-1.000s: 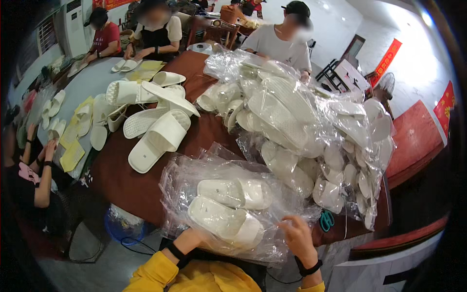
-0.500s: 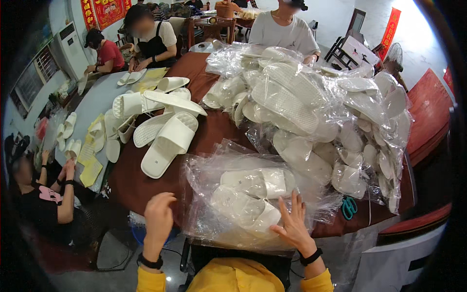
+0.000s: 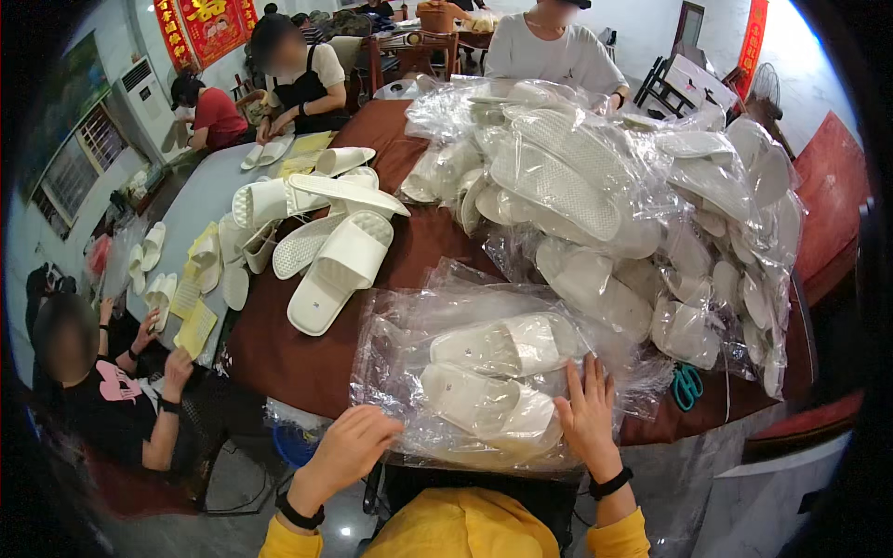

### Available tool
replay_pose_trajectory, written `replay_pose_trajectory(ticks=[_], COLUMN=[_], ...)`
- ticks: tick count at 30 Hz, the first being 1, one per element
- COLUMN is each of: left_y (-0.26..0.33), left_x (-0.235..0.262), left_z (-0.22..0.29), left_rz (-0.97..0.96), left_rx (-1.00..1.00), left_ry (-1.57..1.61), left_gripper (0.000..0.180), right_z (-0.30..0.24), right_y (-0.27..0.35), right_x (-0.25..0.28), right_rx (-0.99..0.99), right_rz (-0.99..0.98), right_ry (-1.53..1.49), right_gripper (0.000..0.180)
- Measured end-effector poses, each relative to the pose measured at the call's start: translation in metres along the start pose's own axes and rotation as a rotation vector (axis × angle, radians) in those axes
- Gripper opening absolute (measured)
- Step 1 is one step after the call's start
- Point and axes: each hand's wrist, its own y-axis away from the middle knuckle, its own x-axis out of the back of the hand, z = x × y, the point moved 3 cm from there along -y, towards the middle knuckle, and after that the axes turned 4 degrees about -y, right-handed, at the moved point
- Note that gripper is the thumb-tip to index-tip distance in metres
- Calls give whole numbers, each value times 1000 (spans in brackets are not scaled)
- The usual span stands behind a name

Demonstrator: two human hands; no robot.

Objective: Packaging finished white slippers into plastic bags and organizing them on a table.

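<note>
A pair of white slippers (image 3: pixel 465 398) lies inside a clear plastic bag (image 3: pixel 395 349) at the table's near edge. My right hand (image 3: pixel 588 409) rests on the right side of the bag, fingers spread beside the slippers' toe straps. At the bag's lower left edge, my left hand (image 3: pixel 353 448) has its fingers bent and together against the plastic; the fingertips are partly hidden. Beyond it lies a loose white slipper (image 3: pixel 342 270), with several more slippers (image 3: pixel 265 200) stacked behind.
A large heap of bagged slippers (image 3: pixel 558 177) covers the table's right side. Teal scissors (image 3: pixel 686 386) lie at the right near edge. A grey table (image 3: pixel 200 167) adjoins on the left, with slippers and yellow sheets (image 3: pixel 195 327). Other people work at the left and far sides.
My left hand has moved right and down onto the bag's left edge. My right hand stays on the bag. The view has shifted slightly, and a person at left has raised a hand by a yellow sheet.
</note>
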Motion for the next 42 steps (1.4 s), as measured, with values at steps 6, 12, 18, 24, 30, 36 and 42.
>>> replay_pose_trajectory(ticks=[6,12,18,24,30,36,42], left_y=[26,-27,-82,-102,-105,-109,-104], left_x=[-9,-7,-18,-42,-66,-46,-31], left_z=[-13,-47,-30,-43,-50,-49,-43], left_rz=[-255,-329,-280,-208,-299,-603,-865], left_rx=[258,346,202,-109,307,424,181], left_ry=[437,478,485,284,837,1388,1336], left_gripper=[18,18,58,80,93,94,110], right_z=[6,4,2,-2,-6,-5,-4], right_y=[-3,0,-1,0,0,-2,-2], right_x=[-3,23,5,3,4,0,-1], right_rx=[-2,99,138,135,93,59,35], right_rz=[93,43,-29,-5,27,34,43], right_ry=[41,-122,-193,-63,-71,-71,-55], right_gripper=[63,64,63,60,60,62,62])
